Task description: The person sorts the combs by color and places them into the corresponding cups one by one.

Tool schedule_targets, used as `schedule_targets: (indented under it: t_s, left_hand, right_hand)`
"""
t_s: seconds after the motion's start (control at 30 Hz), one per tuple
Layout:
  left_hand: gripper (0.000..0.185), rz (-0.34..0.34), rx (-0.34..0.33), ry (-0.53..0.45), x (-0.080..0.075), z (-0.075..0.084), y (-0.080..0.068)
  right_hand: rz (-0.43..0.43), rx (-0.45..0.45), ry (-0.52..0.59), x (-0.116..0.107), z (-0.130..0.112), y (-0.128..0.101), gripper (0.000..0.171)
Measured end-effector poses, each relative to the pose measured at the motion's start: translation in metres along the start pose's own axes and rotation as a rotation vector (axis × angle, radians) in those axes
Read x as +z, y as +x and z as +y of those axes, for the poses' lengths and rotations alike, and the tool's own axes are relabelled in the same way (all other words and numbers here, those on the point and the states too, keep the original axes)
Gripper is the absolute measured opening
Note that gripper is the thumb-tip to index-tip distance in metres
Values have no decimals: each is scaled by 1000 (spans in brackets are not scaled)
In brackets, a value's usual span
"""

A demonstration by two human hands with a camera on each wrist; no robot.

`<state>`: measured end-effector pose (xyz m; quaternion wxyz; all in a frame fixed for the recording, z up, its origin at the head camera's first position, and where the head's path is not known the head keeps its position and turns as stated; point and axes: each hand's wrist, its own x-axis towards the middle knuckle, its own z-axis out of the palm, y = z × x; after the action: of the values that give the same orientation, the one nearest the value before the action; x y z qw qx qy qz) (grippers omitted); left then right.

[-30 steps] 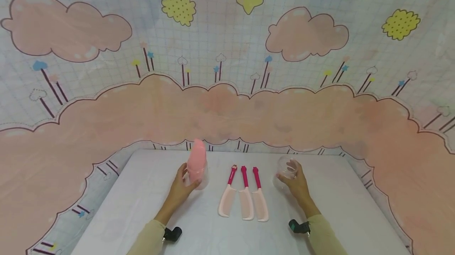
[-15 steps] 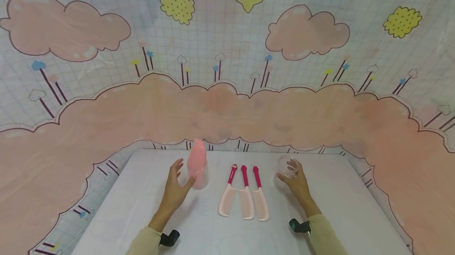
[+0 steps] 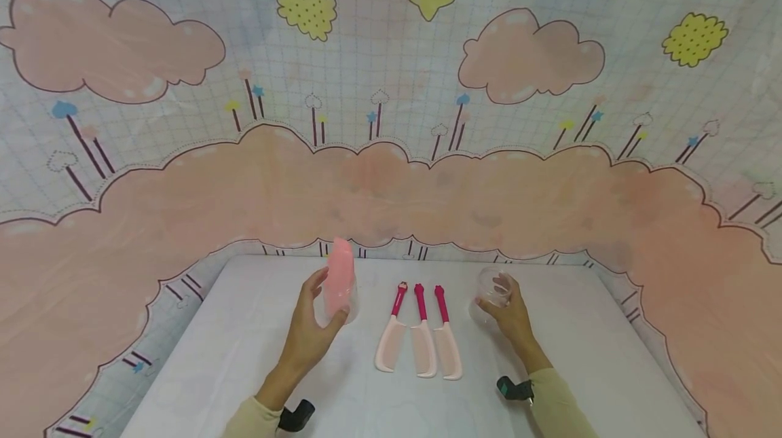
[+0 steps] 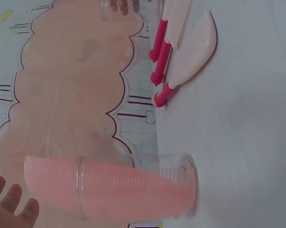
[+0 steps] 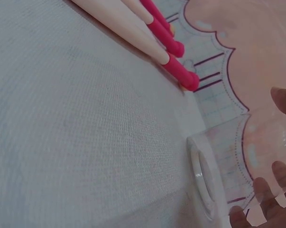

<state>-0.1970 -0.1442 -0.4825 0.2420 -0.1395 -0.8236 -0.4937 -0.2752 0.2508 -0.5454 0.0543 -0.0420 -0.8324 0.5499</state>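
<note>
A clear plastic cup (image 3: 352, 309) stands upright on the left with a pink comb-like piece (image 3: 340, 275) in it, sticking above the rim. Fine tooth-like lines show along that piece in the left wrist view. My left hand (image 3: 308, 329) is beside this cup, fingers spread at its left and thumb at its front; contact is unclear. On the right, my right hand (image 3: 512, 312) holds another clear cup (image 3: 491, 286), fingers curved behind it and thumb in front. Three combs lie between the hands: a left comb (image 3: 391, 346), a middle comb (image 3: 423, 350) and a right comb (image 3: 449, 353).
The combs have pale pink heads and dark pink handles pointing to the far edge. A white cloth-covered table (image 3: 244, 329) lies beneath everything. Behind it rises a printed backdrop (image 3: 391, 187) with clouds. A black wrist camera (image 3: 296, 416) is worn on the left arm, another black camera (image 3: 514, 388) on the right.
My left hand let go of the cup with the pink piece, drew back left, then moved toward it again. The right hand, its cup and the combs have stayed put.
</note>
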Motion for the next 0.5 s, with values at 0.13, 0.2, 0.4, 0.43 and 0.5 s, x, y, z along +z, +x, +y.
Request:
schedule_targets:
  t_s: [0.13,0.2,0.4,0.43,0.5]
  left_hand:
    - [73,-36,30,12,6,8,-2]
    - [71,-55,32,13,10,10,-3]
    - [69,-103,25,8,26,11,-6]
    - [68,-106,20,4,28,11,-7]
    - [67,-115,5,-10,34,11,-7]
  right_hand:
    - [3,-4,15,0,1,-1,94]
    - [9,-1,22,0,1,-1,93]
    - [15,8,16,1,0,-1,92]
    - [15,9,19,1,0,-1,92]
    - [21,11,31,2,-1,-1,91]
